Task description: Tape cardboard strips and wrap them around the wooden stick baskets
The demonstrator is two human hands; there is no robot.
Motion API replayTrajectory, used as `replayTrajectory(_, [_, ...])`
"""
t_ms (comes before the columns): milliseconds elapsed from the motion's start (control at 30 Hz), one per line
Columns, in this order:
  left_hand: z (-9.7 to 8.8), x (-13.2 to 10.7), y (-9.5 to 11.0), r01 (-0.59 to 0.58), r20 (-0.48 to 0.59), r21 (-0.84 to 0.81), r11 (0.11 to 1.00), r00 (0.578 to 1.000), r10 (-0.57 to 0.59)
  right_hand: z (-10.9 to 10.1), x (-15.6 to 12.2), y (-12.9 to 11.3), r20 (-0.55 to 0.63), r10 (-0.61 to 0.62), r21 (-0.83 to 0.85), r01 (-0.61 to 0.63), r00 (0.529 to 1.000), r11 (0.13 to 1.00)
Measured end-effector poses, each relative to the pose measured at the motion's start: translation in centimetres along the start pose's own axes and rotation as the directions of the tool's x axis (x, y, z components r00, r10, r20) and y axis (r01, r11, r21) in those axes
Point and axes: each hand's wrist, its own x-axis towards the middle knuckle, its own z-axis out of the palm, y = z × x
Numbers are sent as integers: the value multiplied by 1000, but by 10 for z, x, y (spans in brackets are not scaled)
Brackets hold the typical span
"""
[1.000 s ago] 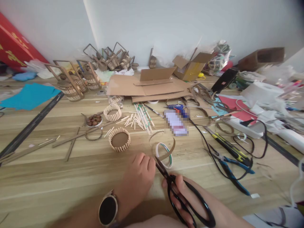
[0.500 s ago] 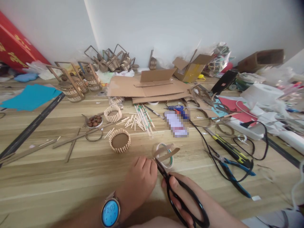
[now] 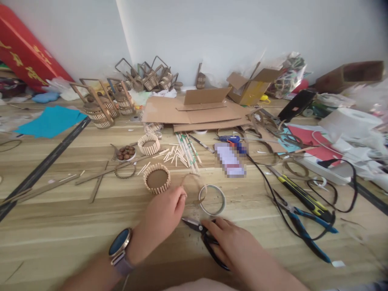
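Observation:
My left hand (image 3: 165,214) is closed, its fingertips pinching a thin brown strip (image 3: 203,193) that curves out to the right. Beside it stands a small round basket (image 3: 157,180) with a brown base and a wall of short wooden sticks. My right hand (image 3: 235,240) lies over the black handles of a pair of scissors (image 3: 194,225), fingers curled on them; the blades look closed and point left, low over the table. Just above the scissors is a roll of tape (image 3: 224,202) lying flat, with the strip's end across its left rim.
A second stick ring (image 3: 148,144), a bowl of brown nuts (image 3: 125,153) and loose sticks (image 3: 174,155) lie farther back. To the right are a glue gun (image 3: 232,140), a utility knife (image 3: 303,194), pliers (image 3: 303,226) and a black cable. Cardboard (image 3: 194,113) lies behind.
My left hand has moved up and left with the strip, away from the scissors. My right hand has shifted over the scissors, which now lie lower, blades together. The view has turned slightly left.

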Motion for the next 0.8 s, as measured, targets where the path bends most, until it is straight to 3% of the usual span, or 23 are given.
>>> replayTrajectory(133, [16,5,14,-19,67,44,999,998,16,-3,-5,4,-114,-69,-76,60,991,995])
replayTrajectory(333, [35,28,25,-85,63,116,990,995,78,-11,27,11,-262,85,-168,-132,961,977])
replayTrajectory(500, [30,35,17,39,-15,124,991,999,-37,1,53,13,-281,-2,-156,-44,960,987])
replayTrajectory(667, [19,45,10,162,-111,23,986,981,-159,3,41,21,-304,-107,-162,59,947,985])
replayTrajectory(800, [13,50,11,180,-111,-169,969,973,-200,1,34,34,-360,-80,-126,37,930,991])
